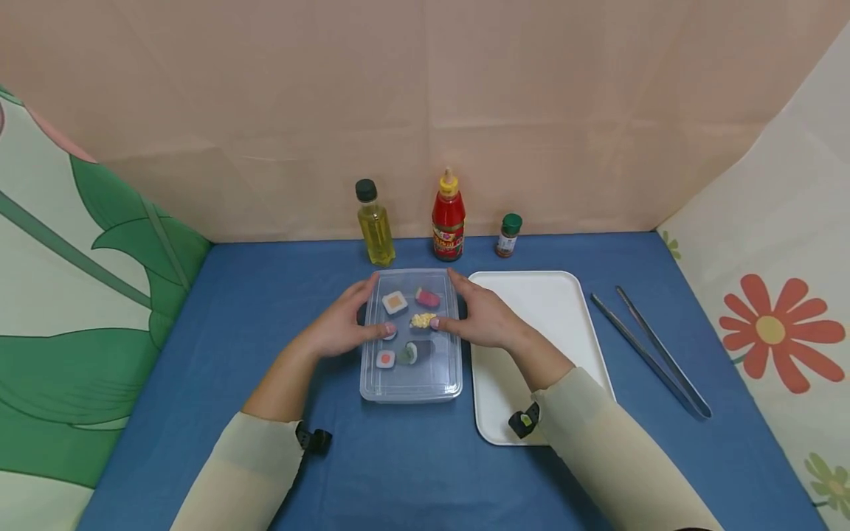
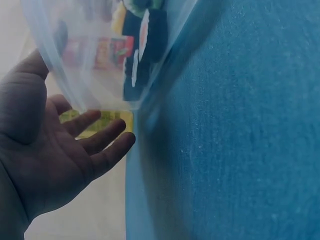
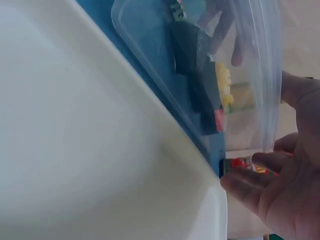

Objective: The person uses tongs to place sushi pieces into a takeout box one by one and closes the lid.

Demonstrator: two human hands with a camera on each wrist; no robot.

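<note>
A clear plastic container (image 1: 413, 388) with a lid on top stands on the blue cloth. Through the lid show several sushi pieces, among them a pink-topped one (image 1: 427, 298), a yellow-topped one (image 1: 421, 321) and a white roll with an orange centre (image 1: 385, 359). My left hand (image 1: 345, 318) is at the container's left side, thumb resting on the lid. At the opposite side my right hand (image 1: 485, 316) also lays its thumb on the lid. Both wrist views show the other fingers spread and loosely straight beside the walls, not wrapped round the container.
A white tray (image 1: 551, 299) lies right of the container, partly under my right forearm. Metal tongs (image 1: 654, 350) lie beyond it. Behind stand an oil bottle (image 1: 376, 232), a red sauce bottle (image 1: 448, 221) and a small green-capped jar (image 1: 508, 237).
</note>
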